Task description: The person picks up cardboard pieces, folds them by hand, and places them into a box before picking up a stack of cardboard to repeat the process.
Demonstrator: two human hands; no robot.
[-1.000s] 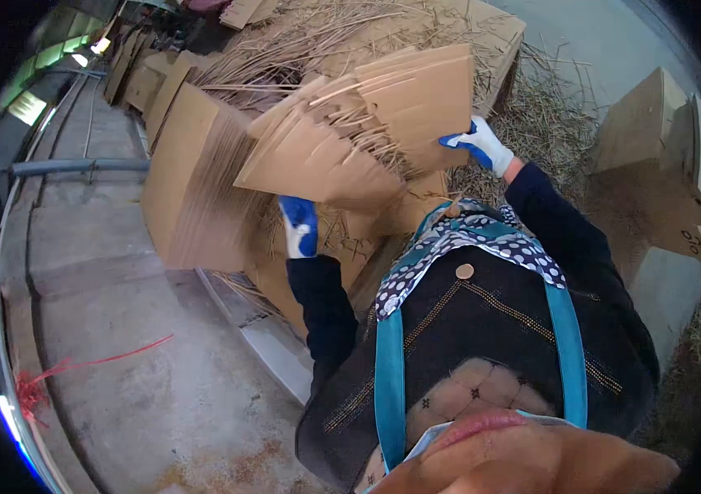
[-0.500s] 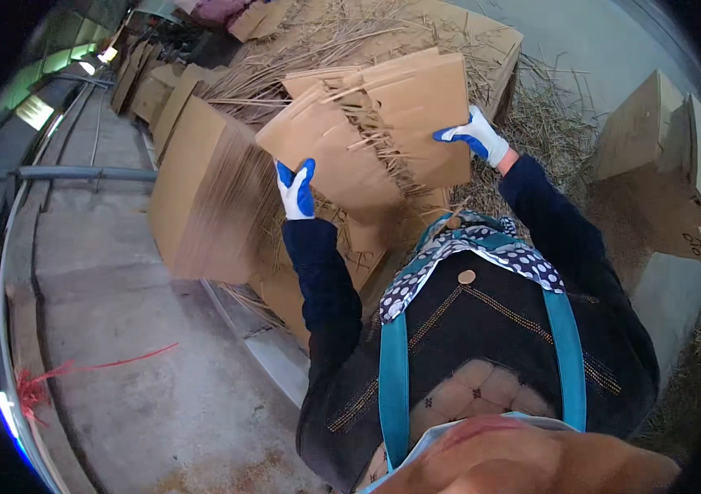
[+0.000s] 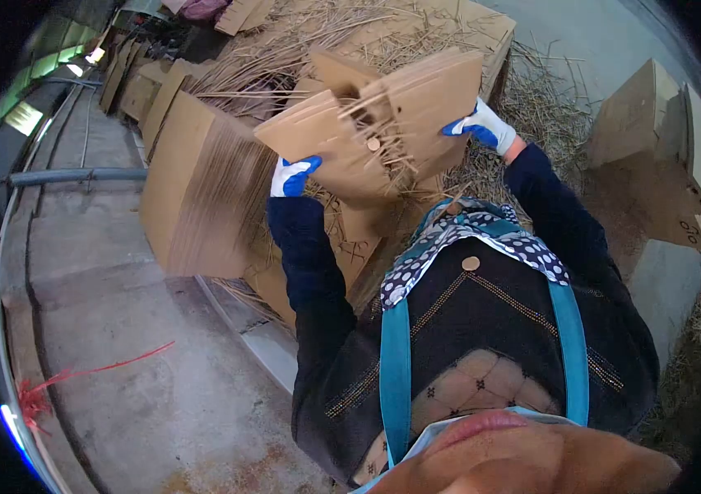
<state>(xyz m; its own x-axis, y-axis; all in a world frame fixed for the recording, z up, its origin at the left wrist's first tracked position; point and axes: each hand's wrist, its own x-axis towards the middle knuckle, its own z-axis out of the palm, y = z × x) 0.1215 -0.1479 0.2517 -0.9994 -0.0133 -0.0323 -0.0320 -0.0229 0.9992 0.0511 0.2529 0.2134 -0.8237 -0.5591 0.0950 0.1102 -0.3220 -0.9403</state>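
Note:
I hold a bundle of flat brown cardboard sheets (image 3: 342, 140) up in front of my chest, with thin cardboard strips sticking out between the sheets. My left hand (image 3: 291, 176), in a white and blue glove, grips the bundle's lower left edge. My right hand (image 3: 482, 128), gloved the same way, grips its right edge. The sheets are fanned and tilted, their far side higher.
A tall stack of upright cardboard sheets (image 3: 198, 193) stands at the left. Behind the bundle lies a table heaped with cardboard strips (image 3: 301, 45). Stacked boxes (image 3: 671, 156) stand at the right. A concrete floor with a red string (image 3: 62, 379) lies lower left.
My left hand rose from below the bundle to its lower left edge. The loosely fanned sheets came closer together between both hands and lifted slightly.

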